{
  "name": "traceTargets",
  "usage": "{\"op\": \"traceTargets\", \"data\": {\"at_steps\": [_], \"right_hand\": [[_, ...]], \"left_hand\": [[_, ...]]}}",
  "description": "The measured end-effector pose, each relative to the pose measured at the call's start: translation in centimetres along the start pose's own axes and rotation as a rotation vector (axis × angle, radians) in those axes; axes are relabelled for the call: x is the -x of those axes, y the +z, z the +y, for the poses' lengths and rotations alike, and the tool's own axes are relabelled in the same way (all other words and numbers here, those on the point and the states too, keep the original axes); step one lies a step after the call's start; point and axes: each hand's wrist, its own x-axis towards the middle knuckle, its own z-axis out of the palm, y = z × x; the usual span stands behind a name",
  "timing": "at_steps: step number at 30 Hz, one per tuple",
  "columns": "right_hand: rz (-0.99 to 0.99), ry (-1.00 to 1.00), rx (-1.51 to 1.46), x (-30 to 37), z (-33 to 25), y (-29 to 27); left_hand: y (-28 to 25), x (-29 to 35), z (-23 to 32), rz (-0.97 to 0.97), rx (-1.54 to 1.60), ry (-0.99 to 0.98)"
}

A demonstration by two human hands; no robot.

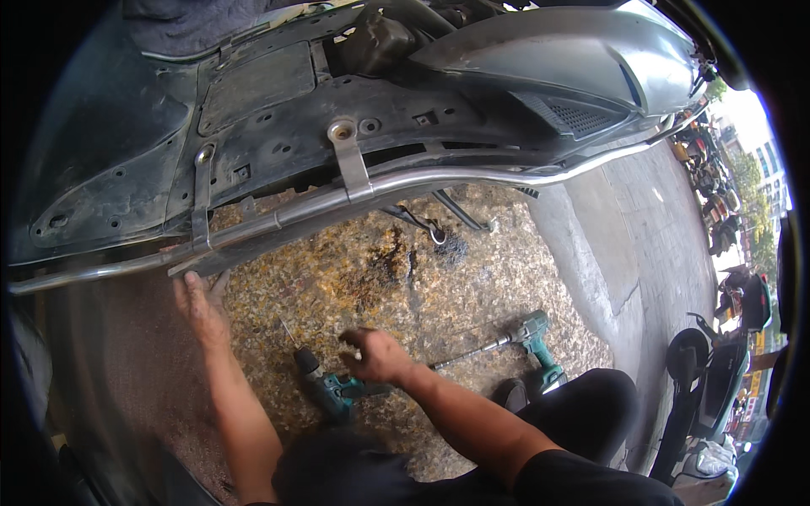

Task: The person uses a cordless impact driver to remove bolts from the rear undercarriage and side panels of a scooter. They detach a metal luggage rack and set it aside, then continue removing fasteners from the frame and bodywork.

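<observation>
Reaching up with our left hand, we are touching the left end of a long dark strip. The strip is sitting just under the shiny metal bar that is running along the near edge of the scooter. Our left fingers are bending a little around the strip's end, but we cannot tell if they are pinching it tight.

Our right hand is hanging over the speckled floor, just beside a green and black drill. Its fingers are curling halfway, and a small gap is showing between thumb and finger. We cannot tell if a tiny thing is hiding inside.

The drill is lying toward the left edge of the speckled floor, and its thin bit is pointing up and left, toward our left hand. Near the right edge of that floor, another green power tool is lying, and a long metal rod is sticking out of it toward our right arm. A dark shoe is resting near that tool.

Under the bar, a little white ring is hanging near a dark stain. Past the floor's right edge, grey paving is stretching away.
</observation>
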Motion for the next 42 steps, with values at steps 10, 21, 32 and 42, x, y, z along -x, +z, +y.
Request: {"op": "traceTargets", "data": {"at_steps": [10, 21, 32, 42], "right_hand": [[1.04, -0.289, -1.56, -0.5, 4.8, -26.2], [0.861, -0.537, -1.843, -1.6, 6.3, -32.1], [0.877, -0.563, -1.871, -1.8, 6.1, -32.4], [0.939, -0.557, -1.687, -1.8, 4.7, -32.2]], "left_hand": [[0.0, -0.7, 1.6, -0.022, -0.084, -0.02], [-1.9, -0.9, 1.7, -0.073, 0.004, -0.127], [1.2, -1.8, 3.3, 0.346, -0.238, -0.21], [1.2, -1.2, 4.7, 0.125, 0.012, -0.146]]}}
